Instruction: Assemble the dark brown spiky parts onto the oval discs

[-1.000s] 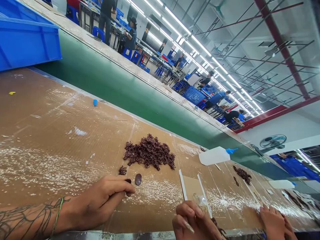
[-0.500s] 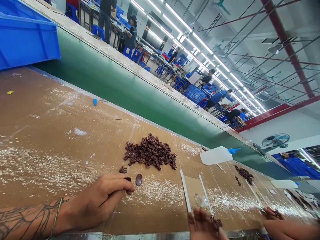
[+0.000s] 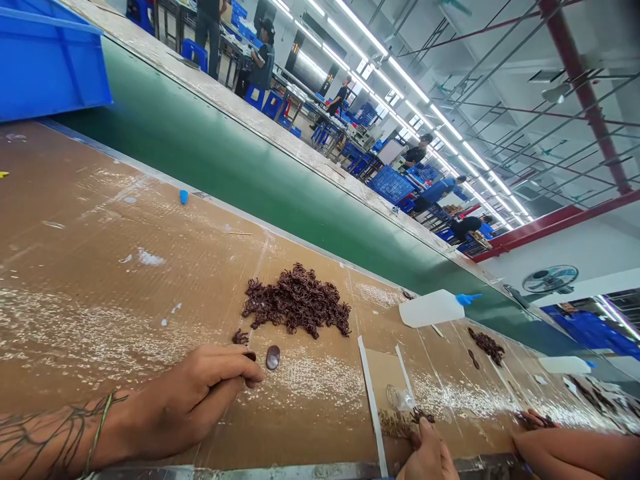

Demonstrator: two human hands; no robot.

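Observation:
My left hand (image 3: 200, 397) rests low over the cardboard-covered table, fingers pressed together. A dark brown oval piece (image 3: 249, 356) shows just past its index finger; I cannot tell whether it is held. Beside the fingertips lies another brown oval piece (image 3: 273, 357). At the lower middle, my right hand (image 3: 429, 452) pinches a dark brown stringy piece (image 3: 423, 415) between thumb and finger. This is over a cardboard strip edged with white bars (image 3: 370, 407), near a clear round lid-like piece (image 3: 399, 397). A heap of dark brown stringy pieces (image 3: 297, 300) lies beyond both hands.
A white squeeze bottle (image 3: 431, 309) with a blue tip lies beyond the right hand. A blue bin (image 3: 50, 63) stands at the upper left, by the green conveyor belt (image 3: 225, 177). Another person's hand (image 3: 535, 420) works at the right beside a smaller brown heap (image 3: 486, 345).
My right hand has turned from a blurred, spread pose to a pinch, and the stringy piece has moved up and slightly left. The left hand keeps its pose; the view has shifted slightly.

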